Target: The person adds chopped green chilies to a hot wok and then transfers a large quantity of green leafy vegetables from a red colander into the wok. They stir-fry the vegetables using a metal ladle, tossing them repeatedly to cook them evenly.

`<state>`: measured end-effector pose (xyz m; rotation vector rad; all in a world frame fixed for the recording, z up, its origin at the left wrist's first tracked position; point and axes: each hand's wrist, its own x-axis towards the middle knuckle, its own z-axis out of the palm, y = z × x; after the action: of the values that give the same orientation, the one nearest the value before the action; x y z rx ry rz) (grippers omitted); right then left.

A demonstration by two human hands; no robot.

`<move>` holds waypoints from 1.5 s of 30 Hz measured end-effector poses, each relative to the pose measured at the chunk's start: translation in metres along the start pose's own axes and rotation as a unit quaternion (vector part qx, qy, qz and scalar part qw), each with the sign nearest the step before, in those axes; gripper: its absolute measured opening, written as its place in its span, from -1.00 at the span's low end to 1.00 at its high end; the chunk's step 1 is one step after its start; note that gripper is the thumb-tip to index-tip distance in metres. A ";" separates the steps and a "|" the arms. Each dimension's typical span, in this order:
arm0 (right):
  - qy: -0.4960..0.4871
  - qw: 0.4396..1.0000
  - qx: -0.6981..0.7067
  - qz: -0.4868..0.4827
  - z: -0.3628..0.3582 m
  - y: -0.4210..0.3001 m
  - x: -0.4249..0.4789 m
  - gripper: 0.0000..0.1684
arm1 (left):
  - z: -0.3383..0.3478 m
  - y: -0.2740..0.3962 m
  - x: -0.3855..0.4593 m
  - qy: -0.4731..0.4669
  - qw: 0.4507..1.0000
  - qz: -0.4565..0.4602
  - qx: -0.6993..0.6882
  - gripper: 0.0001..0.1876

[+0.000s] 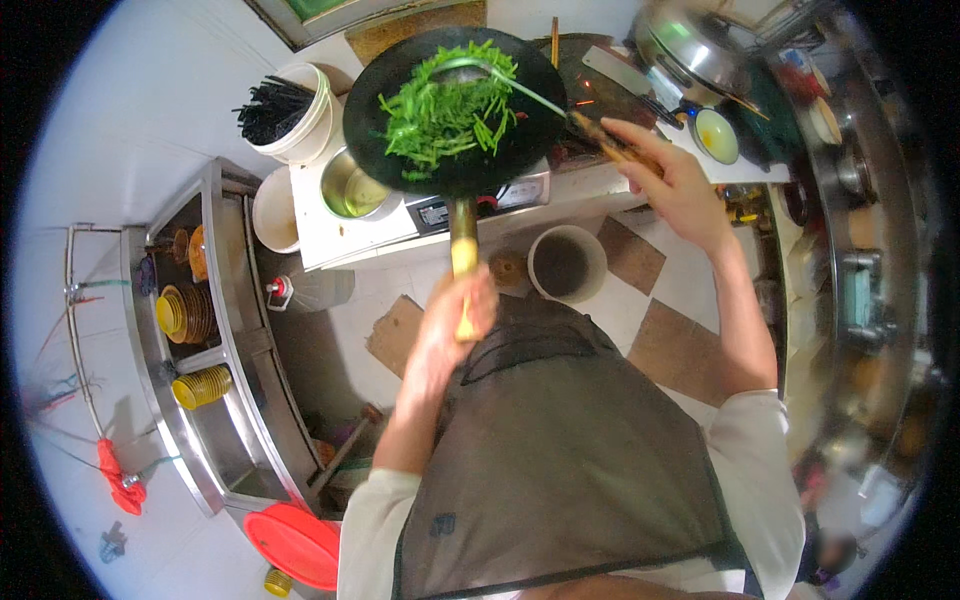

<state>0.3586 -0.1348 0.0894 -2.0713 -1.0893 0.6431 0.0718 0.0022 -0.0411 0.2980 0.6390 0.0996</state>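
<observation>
My left hand (457,304) is closed around the pale wooden handle (463,253) of a black wok (367,150). Chopped green vegetables (442,124), stalks and leaves, lie heaped in the wok's middle. From the right, my right hand (671,176) grips the wooden handle of a metal ladle (532,94). The ladle's bowl reaches over the top of the greens; its underside contact is hard to make out. Below the wok, part of a cooker's control panel (517,193) shows at the counter's front edge.
Left of the wok stand a metal pot (352,187) and a white bucket (319,135) holding dark sticks. A cleaver (619,71), a small bowl (716,136) and a lidded metal pot (694,49) are at right. A floor bucket (568,262) sits below the counter (360,247).
</observation>
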 end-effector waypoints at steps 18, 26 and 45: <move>-0.007 0.879 -0.450 -0.158 0.059 -0.022 0.043 -0.47 | 0.000 0.016 0.062 -0.044 0.998 0.047 -0.022 -0.88; 0.115 0.941 -0.293 -0.126 0.056 0.000 0.133 -0.51 | 0.000 0.015 0.069 -0.060 0.997 0.042 -0.029 -0.90; -0.140 0.959 -0.213 -0.125 0.012 -0.012 0.056 -0.48 | 0.008 0.022 0.018 -0.070 0.991 -0.063 -0.093 -0.87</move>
<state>0.3736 -0.0787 0.0853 -2.1805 -1.7501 0.6272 0.0909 0.0240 -0.0381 0.0822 0.5036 0.0163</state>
